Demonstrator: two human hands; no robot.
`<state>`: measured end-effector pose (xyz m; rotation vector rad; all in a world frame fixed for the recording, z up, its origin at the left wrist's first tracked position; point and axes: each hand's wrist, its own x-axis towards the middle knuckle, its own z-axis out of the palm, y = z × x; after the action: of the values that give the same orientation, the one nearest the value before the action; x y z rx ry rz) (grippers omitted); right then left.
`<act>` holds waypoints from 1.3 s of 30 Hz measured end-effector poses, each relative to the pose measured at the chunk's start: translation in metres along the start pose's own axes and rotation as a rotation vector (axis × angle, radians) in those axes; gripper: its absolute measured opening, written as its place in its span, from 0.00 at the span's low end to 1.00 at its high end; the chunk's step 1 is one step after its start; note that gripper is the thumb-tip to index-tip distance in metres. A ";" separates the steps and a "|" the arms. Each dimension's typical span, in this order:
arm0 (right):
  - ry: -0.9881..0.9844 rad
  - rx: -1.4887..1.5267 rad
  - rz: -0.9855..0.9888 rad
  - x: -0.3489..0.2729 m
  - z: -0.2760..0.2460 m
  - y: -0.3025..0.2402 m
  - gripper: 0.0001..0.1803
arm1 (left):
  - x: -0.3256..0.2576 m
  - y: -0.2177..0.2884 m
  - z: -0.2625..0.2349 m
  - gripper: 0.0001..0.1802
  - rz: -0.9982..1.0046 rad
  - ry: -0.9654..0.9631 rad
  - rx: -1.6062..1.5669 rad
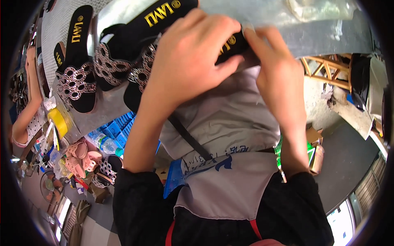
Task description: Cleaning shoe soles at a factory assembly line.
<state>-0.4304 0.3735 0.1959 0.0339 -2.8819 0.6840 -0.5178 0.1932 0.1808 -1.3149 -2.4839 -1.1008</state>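
Observation:
Between my hands is a black slide sandal with gold print on its insole, mostly covered by my fingers. My left hand is closed over it, thumb along the near edge. At the sandal's right end, my right hand pinches the edge with bent fingers and thumb. Just left of my left hand, a black sandal with a glittery cut-out strap lies on the metal bench. Farther left, another sandal of the same kind lies with its toe toward me.
A yellow tape roll sits at the bench's left edge. Below are a blue plastic crate, a clear bottle and pink clogs. Another person's arm shows far left. A wooden rack stands right.

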 end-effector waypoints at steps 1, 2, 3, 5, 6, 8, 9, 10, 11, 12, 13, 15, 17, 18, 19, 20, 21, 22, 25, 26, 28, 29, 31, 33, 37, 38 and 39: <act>0.000 -0.023 -0.028 0.007 -0.001 -0.001 0.29 | 0.003 0.001 -0.003 0.26 0.016 0.045 0.003; 0.017 -0.031 -0.042 0.010 0.001 -0.002 0.29 | 0.004 0.002 -0.003 0.26 0.002 0.062 -0.009; 0.016 -0.028 -0.041 0.003 0.001 -0.004 0.29 | 0.003 0.003 -0.002 0.26 -0.012 0.079 -0.021; -0.026 -0.008 0.030 -0.021 -0.007 -0.009 0.31 | -0.001 0.001 0.002 0.26 -0.009 0.062 -0.014; -0.020 -0.007 0.022 -0.032 -0.011 -0.009 0.31 | -0.002 -0.001 0.002 0.26 0.000 0.043 -0.007; -0.149 0.136 -0.023 -0.053 -0.017 -0.005 0.31 | -0.007 -0.003 0.001 0.25 0.005 0.046 -0.002; -0.141 0.129 -0.027 -0.057 -0.017 0.002 0.31 | -0.006 -0.003 0.001 0.25 0.007 0.047 -0.006; -0.069 0.202 0.015 -0.061 -0.016 0.008 0.30 | -0.004 -0.002 0.000 0.27 0.004 0.026 0.009; -0.004 0.277 0.060 -0.065 -0.018 0.011 0.29 | -0.002 0.000 -0.001 0.27 0.006 0.029 0.007; 0.073 0.316 0.046 -0.061 -0.019 0.016 0.24 | -0.001 0.001 -0.001 0.28 -0.003 0.027 -0.001; 0.074 0.312 0.045 -0.055 -0.019 0.017 0.24 | 0.001 0.003 -0.002 0.29 -0.012 0.025 -0.009; 0.153 0.561 0.187 -0.035 -0.012 0.010 0.22 | -0.004 0.000 -0.001 0.30 -0.026 0.025 -0.006; 0.142 0.585 0.250 -0.018 -0.009 0.004 0.26 | -0.007 -0.001 -0.001 0.31 -0.044 0.028 -0.006; 0.145 0.574 0.205 -0.010 -0.005 0.008 0.27 | -0.006 0.000 -0.001 0.31 -0.048 0.024 -0.008; 0.148 0.563 0.160 -0.003 -0.002 0.011 0.27 | -0.004 0.001 -0.001 0.31 -0.053 0.020 -0.010; 0.113 0.573 0.166 0.001 0.002 0.015 0.28 | -0.004 0.002 -0.002 0.31 -0.053 0.025 -0.008; 0.112 0.571 0.161 0.002 0.003 0.015 0.28 | -0.004 0.002 -0.002 0.31 -0.044 0.026 -0.001; 0.097 0.566 0.177 0.003 0.003 0.015 0.28 | -0.004 0.002 -0.002 0.31 -0.035 0.026 0.006; 0.072 0.551 0.152 0.007 0.004 0.018 0.28 | -0.004 0.001 -0.001 0.31 -0.014 0.049 0.004; 0.072 0.539 0.121 0.008 0.004 0.019 0.27 | -0.004 0.001 -0.001 0.31 -0.015 0.050 0.002; 0.047 0.545 0.135 0.010 0.001 0.019 0.27 | -0.004 0.000 0.000 0.31 -0.015 0.041 0.005; 0.026 0.550 0.142 0.012 -0.002 0.018 0.26 | -0.004 0.001 -0.001 0.31 -0.012 0.046 0.004; 0.048 0.519 0.130 0.014 -0.002 0.019 0.25 | -0.004 0.001 -0.001 0.31 -0.018 0.046 0.001; 0.063 0.501 0.117 0.015 0.000 0.021 0.24 | -0.004 0.001 0.000 0.30 -0.020 0.048 0.001; 0.029 0.476 0.130 0.018 -0.003 0.021 0.21 | -0.005 0.001 0.000 0.30 -0.023 0.045 -0.001; 0.028 0.455 0.127 0.018 -0.003 0.020 0.20 | -0.005 0.000 0.000 0.30 -0.022 0.045 -0.003; 0.028 0.454 0.127 0.018 -0.003 0.020 0.20 | -0.005 0.000 0.000 0.29 -0.021 0.046 0.001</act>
<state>-0.4490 0.3935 0.1932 -0.0984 -2.6562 1.3352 -0.5147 0.1901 0.1792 -1.2522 -2.4705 -1.1204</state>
